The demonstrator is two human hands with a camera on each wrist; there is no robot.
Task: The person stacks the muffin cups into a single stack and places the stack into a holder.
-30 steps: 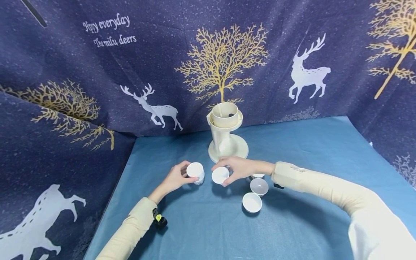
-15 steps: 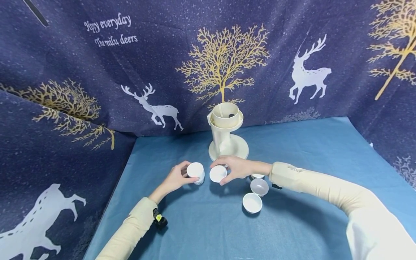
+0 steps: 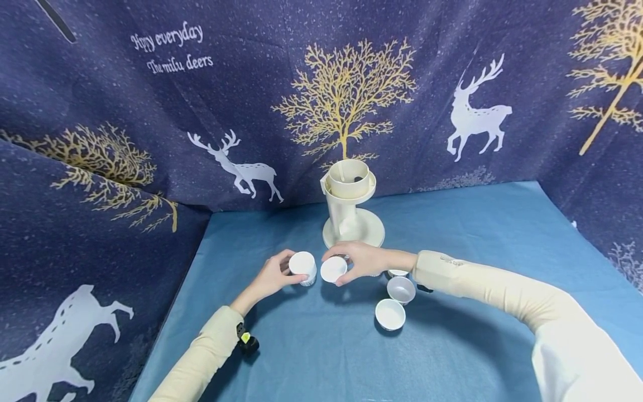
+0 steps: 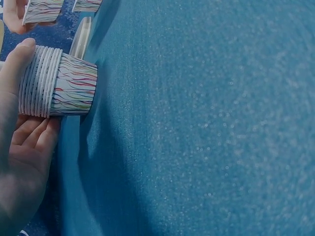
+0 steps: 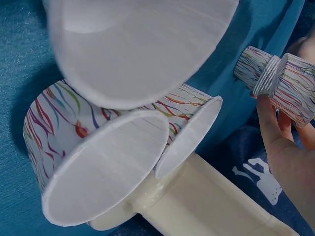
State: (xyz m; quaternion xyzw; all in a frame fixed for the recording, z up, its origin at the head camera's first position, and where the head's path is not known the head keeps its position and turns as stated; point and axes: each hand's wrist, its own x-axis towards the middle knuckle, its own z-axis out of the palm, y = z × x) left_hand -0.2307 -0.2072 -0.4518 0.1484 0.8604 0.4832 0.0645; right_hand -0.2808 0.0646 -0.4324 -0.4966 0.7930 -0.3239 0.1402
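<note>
My left hand [image 3: 271, 277] grips a nested stack of white paper cups [image 3: 302, 269], thumb and fingers on opposite sides. In the left wrist view the stack [image 4: 74, 86] shows several white rims and a multicoloured wavy-line print. Just to its right, my right hand [image 3: 363, 260] pinches a single paper cup [image 3: 334, 270], mouth up, between thumb and fingers. The right wrist view shows that cup [image 5: 294, 91] close beside the stack [image 5: 252, 65], overlapping it there. Three more paper cups stand on the table: a front one [image 3: 390, 314], a middle one [image 3: 401, 290] and one partly hidden [image 3: 398, 273] by the right forearm.
A cream-coloured stand [image 3: 346, 215] with a ring-shaped top and a round base stands behind the hands. Blue cloth [image 3: 311, 357] covers the table. A dark blue curtain [image 3: 402, 33] printed with deer and trees hangs behind and at the sides.
My right hand has carried its cup slightly left, closer to the stack. The left hand and the stack stay in place, as do the cups on the table.
</note>
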